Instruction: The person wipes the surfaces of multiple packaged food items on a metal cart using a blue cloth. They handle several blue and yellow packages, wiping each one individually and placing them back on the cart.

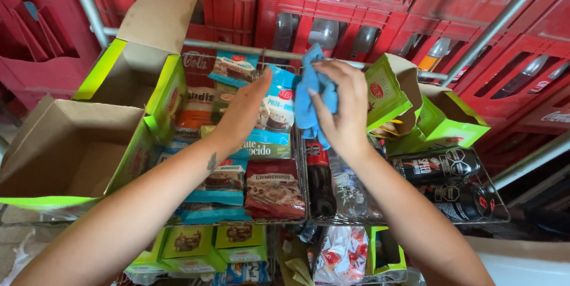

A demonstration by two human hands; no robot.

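A crumpled light-blue soft cloth (pixel 312 93) hangs bunched above the wire shelf; just left, a blue-and-white plastic snack packet (pixel 278 111) stands upright among other packets

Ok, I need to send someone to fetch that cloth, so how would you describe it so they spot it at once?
Look at the wire rack in front of the red crates. Above its middle divider, the right hand pinches a small light-blue cloth. It is the only soft, plain thing among printed snack packets and dark bottles.

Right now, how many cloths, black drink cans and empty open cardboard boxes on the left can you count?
Blue cloth: 1
Black drink cans: 2
Empty open cardboard boxes: 2
Total: 5
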